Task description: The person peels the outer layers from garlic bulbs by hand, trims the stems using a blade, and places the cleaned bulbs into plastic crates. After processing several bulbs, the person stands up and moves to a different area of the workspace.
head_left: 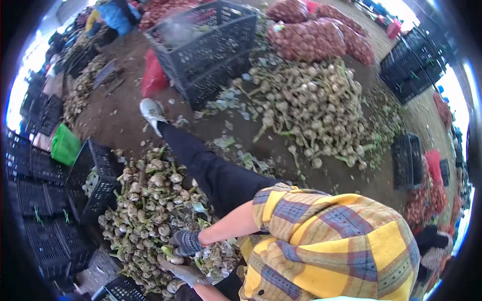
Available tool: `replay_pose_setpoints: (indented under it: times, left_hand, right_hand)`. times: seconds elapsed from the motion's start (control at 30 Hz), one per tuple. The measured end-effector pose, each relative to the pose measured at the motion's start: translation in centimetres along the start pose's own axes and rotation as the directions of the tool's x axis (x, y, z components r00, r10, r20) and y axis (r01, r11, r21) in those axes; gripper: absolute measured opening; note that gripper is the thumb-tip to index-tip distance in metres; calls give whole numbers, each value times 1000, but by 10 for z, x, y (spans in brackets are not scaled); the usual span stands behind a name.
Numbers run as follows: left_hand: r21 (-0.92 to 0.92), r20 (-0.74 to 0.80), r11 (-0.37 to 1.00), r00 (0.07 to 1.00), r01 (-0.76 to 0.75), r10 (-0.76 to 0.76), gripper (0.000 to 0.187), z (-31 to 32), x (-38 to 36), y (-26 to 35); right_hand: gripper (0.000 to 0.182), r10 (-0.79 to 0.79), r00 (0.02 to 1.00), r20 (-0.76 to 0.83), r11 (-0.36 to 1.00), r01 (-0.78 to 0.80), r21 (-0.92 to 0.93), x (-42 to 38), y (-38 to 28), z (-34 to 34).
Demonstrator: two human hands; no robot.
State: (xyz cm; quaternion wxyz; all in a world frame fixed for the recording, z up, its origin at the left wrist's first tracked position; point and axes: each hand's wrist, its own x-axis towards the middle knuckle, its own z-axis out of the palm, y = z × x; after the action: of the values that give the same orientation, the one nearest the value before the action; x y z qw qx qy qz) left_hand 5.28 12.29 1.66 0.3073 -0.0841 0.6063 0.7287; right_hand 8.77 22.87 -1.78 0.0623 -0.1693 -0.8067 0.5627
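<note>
Both my hands wear gloves and are close together over a heap of garlic bulbs (145, 200). My left hand (187, 273), in a pale glove, is closed around a garlic bulb (175, 260) with a short greenish stem stub. Just above it, my right hand (187, 243) wears a dark striped knit glove with its fingers curled in. Whatever that hand holds, if anything, is hidden. Loose skins and trimmings (218, 258) lie beside my hands. My right arm comes out of a yellow plaid sleeve.
A larger garlic pile (314, 108) spreads across the floor ahead. Black crates stand at left (93, 180), top (206, 55) and right (406, 160). Full red mesh sacks (306, 40) lie behind. My outstretched leg (216, 170) runs between the piles. Another person (115, 17) is at top left.
</note>
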Motion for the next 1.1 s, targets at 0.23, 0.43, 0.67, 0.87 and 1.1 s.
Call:
replay_pose_setpoints:
  times: [0.23, 0.43, 0.67, 0.87, 1.1]
  left_hand:
    - [24, 36, 993, 993, 112, -113, 74, -35, 32, -17]
    - [364, 84, 908, 978, -207, 189, 57, -10, -3, 4]
    - [-183, 67, 980, 995, 79, -68, 50, -17, 1, 16]
    - [-41, -60, 987, 986, -158, 156, 41, -12, 1, 9]
    - [-247, 126, 965, 991, 85, -55, 37, -41, 17, 5]
  right_hand:
    - [35, 19, 995, 97, 985, -2, -172, 8, -1, 2]
    - [36, 156, 987, -29, 985, -158, -63, 6, -7, -2]
    - [43, 167, 985, 31, 980, -163, -112, 1, -28, -8]
    - [33, 49, 994, -95, 999, -49, 0, 4, -25, 2]
    - [28, 230, 972, 52, 969, -234, 80, 17, -16, 15]
